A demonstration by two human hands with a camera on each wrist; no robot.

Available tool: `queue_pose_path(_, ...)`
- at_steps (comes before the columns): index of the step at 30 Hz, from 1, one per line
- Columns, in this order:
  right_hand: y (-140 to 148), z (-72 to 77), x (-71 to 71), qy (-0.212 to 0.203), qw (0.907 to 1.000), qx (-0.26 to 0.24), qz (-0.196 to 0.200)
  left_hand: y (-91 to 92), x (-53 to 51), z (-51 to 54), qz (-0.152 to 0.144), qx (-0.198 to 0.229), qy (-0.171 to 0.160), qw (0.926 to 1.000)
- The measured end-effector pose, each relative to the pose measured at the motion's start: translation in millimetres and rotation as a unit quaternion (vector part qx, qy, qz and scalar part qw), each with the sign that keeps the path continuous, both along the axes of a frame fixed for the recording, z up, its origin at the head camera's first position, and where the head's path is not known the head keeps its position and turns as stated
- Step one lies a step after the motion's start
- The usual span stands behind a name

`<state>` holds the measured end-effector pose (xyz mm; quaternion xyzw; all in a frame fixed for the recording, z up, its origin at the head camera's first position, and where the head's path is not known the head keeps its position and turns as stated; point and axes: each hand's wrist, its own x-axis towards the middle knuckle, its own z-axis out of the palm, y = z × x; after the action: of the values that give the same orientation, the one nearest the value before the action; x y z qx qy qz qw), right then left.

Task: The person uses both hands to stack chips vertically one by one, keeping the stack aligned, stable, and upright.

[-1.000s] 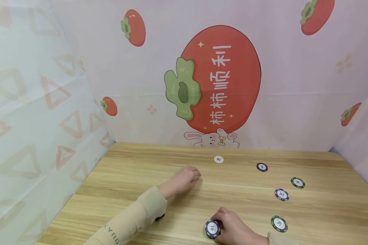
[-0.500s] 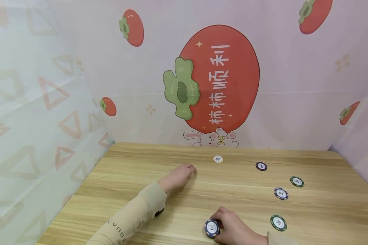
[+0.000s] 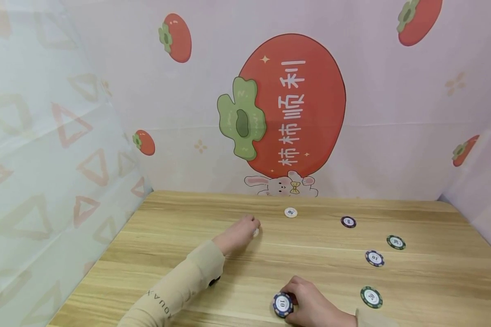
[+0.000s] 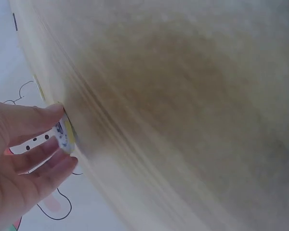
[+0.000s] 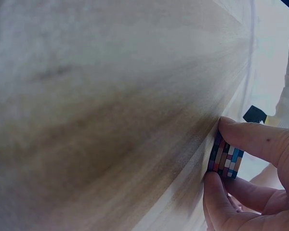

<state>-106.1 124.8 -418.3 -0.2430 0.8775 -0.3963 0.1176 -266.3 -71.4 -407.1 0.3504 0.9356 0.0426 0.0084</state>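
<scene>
Blue and white top the short stack of chips (image 3: 283, 304) at bottom centre of the head view, where the right hand (image 3: 313, 305) pinches it between thumb and fingertips. From above, the top chip hides the rest; the right wrist view shows several layers of mixed colours. Mid-frame, the left hand (image 3: 239, 234) pinches a pale chip (image 4: 64, 134) between thumb and fingers. Only a sliver shows past the knuckles, and I can't tell whether it touches the wood. Something small and black (image 3: 214, 281) peeks out under the left sleeve (image 3: 180, 286) (what it is, I can't make out). The wood-grain table (image 3: 155, 240), cut off at the bottom, bears a white chip (image 3: 291, 212) further back and four loose chips (image 3: 375, 258) to the right. Behind hangs pale cloth (image 3: 200, 104) printed with red fruit and a rabbit, cropped at the table's far edge.
</scene>
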Motion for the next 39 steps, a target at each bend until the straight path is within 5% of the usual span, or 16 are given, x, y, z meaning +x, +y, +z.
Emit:
queue_pose_path(14,0,0.7,-0.2,-0.028,0.9995,-0.012,0.000,-1.8,5.9,8.3,-0.012,0.053,0.036,0.9979)
queue_pose_path(25,0,1.1,-0.4,-0.027,0.9996,-0.005,0.000,-2.2,13.5,13.6,-0.023,0.033,0.054,0.9978)
queue_pose_path(39,1,2.1,-1.2,-0.042,0.9991,0.002,-0.006,6.8,50.7,32.8,-0.076,0.013,0.034,0.9964)
